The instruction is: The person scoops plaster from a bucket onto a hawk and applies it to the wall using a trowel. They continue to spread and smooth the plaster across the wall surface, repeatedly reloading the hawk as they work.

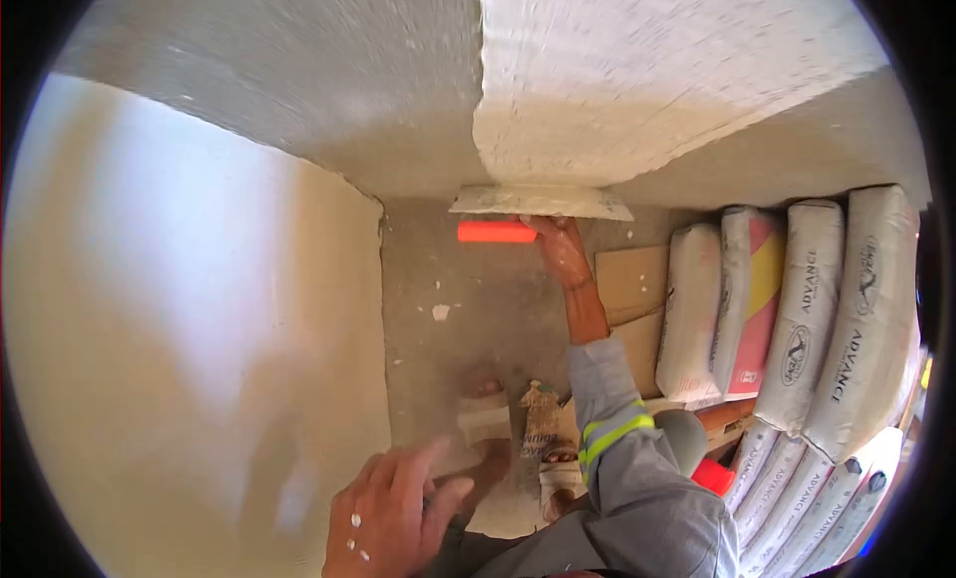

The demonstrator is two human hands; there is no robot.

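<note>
My right hand (563, 251) reaches forward, fingers wrapped around the orange handle (496, 231) of a plastering trowel. The trowel's wide blade (543, 202), smeared with plaster, lies against the lower part of the wall. A band of wet white plaster (597, 70) runs up that wall from the blade, beside a bare grey stretch (339, 70). Low in view, my left hand (388, 508) is held in the air near my body, thumb and fingers apart, with nothing seen in it. White plaster specks dot its back.
A smooth cream wall (199, 309) fills the left side. On the right, bags marked ADVANCE (861, 319) stand near cardboard (632, 279) on the floor, with more bags lower down. A red object (712, 475) and a torn paper bag (543, 429) lie near my feet.
</note>
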